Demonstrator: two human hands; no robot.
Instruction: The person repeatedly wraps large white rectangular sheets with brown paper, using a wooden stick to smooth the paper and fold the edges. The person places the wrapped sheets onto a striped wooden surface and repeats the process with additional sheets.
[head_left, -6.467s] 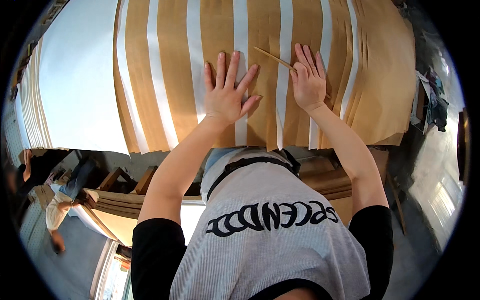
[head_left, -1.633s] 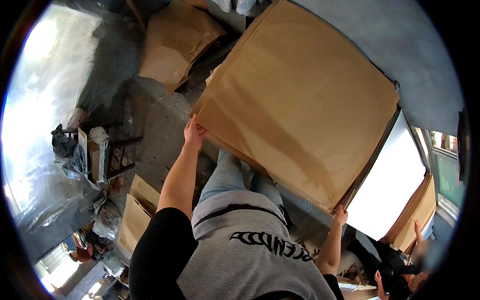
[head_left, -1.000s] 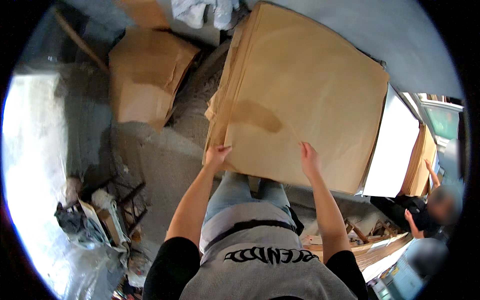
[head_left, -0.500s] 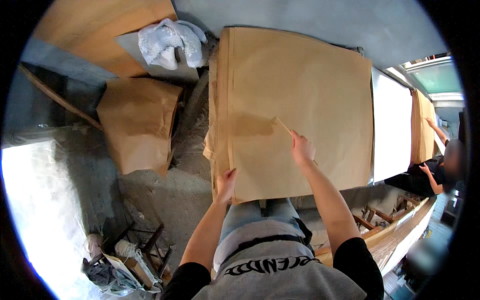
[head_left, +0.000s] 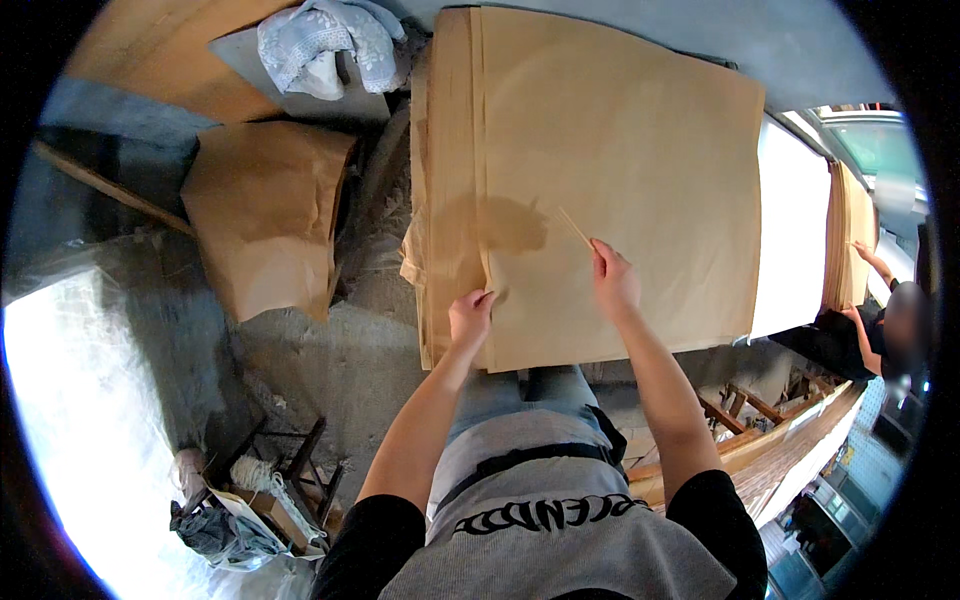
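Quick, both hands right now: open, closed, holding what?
Left hand: closed, pinching the left edge of the top brown sheet.
Right hand: closed, holding a thin stick.

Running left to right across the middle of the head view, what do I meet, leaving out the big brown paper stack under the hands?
Creased brown paper sheet → left hand → thin straight tan stick → right hand → flat white rectangular sheet → farther tan stack of flat sheets.
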